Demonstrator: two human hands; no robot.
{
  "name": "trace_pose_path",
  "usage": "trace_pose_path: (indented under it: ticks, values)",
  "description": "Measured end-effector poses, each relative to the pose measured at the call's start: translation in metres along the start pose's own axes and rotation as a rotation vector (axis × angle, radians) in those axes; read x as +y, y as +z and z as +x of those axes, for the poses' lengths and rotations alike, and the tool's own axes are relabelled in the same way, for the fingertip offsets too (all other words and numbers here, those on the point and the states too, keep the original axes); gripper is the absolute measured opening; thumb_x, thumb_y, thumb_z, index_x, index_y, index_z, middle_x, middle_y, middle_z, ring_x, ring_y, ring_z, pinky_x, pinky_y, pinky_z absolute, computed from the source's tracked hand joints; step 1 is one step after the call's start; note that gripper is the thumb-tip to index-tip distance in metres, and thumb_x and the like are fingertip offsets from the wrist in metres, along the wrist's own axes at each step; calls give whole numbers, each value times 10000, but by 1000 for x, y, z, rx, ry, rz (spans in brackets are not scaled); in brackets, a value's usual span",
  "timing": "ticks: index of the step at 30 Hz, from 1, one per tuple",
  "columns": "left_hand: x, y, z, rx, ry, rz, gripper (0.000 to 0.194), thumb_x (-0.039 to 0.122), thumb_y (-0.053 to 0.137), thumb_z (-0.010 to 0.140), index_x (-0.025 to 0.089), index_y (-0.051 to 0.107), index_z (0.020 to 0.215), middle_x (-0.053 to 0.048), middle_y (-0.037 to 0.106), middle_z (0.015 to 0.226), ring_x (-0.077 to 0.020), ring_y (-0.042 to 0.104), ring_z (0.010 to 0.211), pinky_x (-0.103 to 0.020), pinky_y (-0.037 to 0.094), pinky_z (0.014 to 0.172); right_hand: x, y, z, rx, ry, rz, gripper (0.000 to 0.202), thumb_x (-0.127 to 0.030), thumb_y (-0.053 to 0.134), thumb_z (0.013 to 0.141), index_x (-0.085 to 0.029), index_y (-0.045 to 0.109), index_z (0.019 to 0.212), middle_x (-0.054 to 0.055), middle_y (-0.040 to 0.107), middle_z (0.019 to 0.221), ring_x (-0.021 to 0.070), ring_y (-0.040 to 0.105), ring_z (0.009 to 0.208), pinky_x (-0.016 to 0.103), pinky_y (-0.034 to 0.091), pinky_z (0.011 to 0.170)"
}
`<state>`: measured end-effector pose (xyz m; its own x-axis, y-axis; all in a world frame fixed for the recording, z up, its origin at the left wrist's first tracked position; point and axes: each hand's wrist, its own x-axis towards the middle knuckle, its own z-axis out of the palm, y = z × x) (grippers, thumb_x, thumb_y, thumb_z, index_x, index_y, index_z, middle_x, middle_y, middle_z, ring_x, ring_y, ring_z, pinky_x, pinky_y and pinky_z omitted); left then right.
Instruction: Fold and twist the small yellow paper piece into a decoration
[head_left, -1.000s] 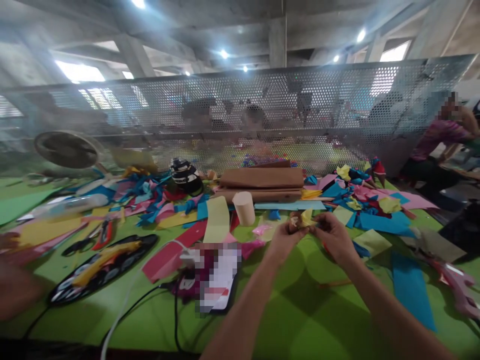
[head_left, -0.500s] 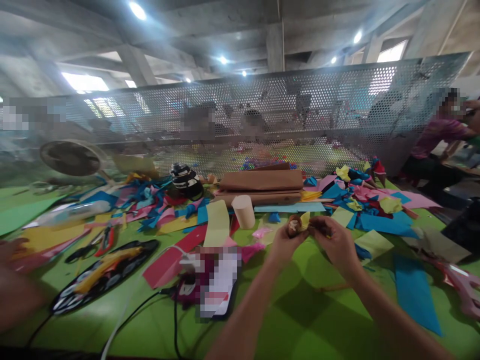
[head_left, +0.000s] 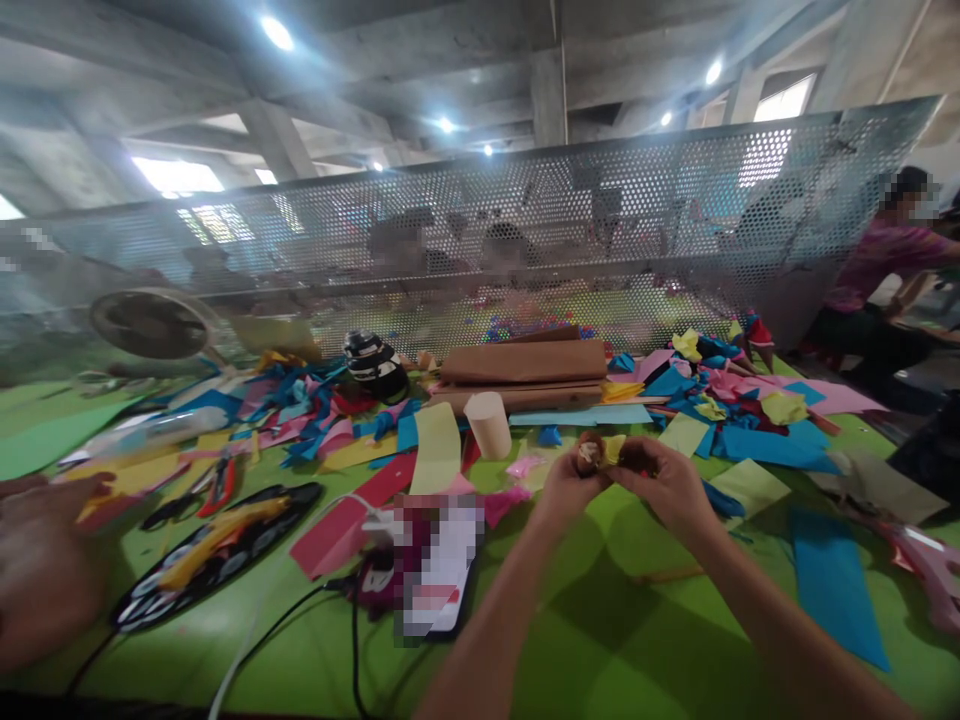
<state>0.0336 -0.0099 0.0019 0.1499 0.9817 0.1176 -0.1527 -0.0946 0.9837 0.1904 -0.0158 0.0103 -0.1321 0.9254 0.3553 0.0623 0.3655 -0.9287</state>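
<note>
Hands meet in the middle, just above the green table (head_left: 600, 640). The left hand (head_left: 571, 485) and the right hand (head_left: 660, 482) both pinch one small paper piece (head_left: 600, 452), brown on one side and yellow on the other. The fingers are closed tight on it, close together. The piece is held up in the air, a little in front of the beige paper roll (head_left: 487, 424).

The little piece looks partly folded or rolled already, but it is too small and blurry to tell its shape. I think the making is only partway done, because both hands are busy pressing it. Lots of paper is not used yet: blue, pink and yellow scraps (head_left: 739, 405) lie in a heap on the right, more scraps (head_left: 300, 410) lie on the left, and brown paper sheets (head_left: 525, 362) sit stacked at the back. Scissors (head_left: 191, 492) lie on the left side, near a black oval tray (head_left: 217, 545) with a yellow strip in it.

No words or brand names can be read. A phone (head_left: 439, 570) near the cables is blurred out, and a black and white striped thing (head_left: 375, 365) shows no clear writing.

Another person sits far off at the right, and someone else's hand (head_left: 37, 560) is at the left edge.
</note>
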Motion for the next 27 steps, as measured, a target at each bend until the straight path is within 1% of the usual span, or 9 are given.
trace_pose_path:
  ticks: [2,7,11,12,14,18,21,24,27]
  values:
    - [-3,1,0,5,-9,6,372,396,886,573,168,657,756,-13,663,788,-169,588,766,-321,501,796,0,-1,0,8,7,3,231,-369,793,742,-217,712,896,47,770,860,241,711,778,369,575,751]
    - [-8,3,-2,41,-22,18,415,385,890,578,170,643,832,-3,646,814,-155,571,775,-301,485,784,4,-4,0,6,29,-19,242,-403,768,772,-207,693,892,28,729,792,207,665,721,309,524,662]
    - [-11,2,-1,14,-4,21,439,383,868,609,186,616,910,-3,633,871,-154,560,807,-284,464,785,0,-8,2,80,3,-73,292,-452,789,765,-212,628,726,-6,627,648,167,570,606,274,448,563]
    - [-12,1,-1,1,11,24,435,376,855,627,190,608,933,-4,630,893,-154,557,824,-282,459,796,-2,-11,3,108,3,-63,309,-462,797,760,-211,621,714,-6,624,649,165,566,604,272,447,563]
    - [-15,-1,0,-17,46,52,400,359,828,661,191,588,933,-4,611,906,-151,544,838,-276,446,805,-8,-17,4,152,14,6,304,-468,809,758,-207,653,766,8,665,716,174,604,655,279,483,611]
    - [-18,-5,-2,-38,115,221,305,347,773,745,187,544,866,16,540,826,-136,484,775,-256,414,744,-17,-27,4,178,34,165,319,-460,837,746,-209,706,893,36,729,844,212,680,794,329,553,749]
    - [-16,-6,-6,-58,126,338,275,355,753,784,184,549,854,29,500,750,-130,441,718,-244,388,686,-22,-27,2,171,56,202,337,-462,859,719,-215,712,895,38,737,832,223,696,796,351,575,754]
    - [-15,-5,-8,-58,124,345,274,351,766,776,180,566,851,28,512,737,-129,437,708,-239,387,674,-25,-24,1,154,60,198,344,-468,871,703,-222,712,884,35,740,825,215,694,771,344,579,728]
    - [-16,-4,-7,-66,141,350,256,340,753,789,178,563,849,24,524,756,-127,441,717,-236,385,674,-27,-21,0,143,37,129,351,-497,862,707,-220,705,856,38,735,803,211,680,747,334,573,699]
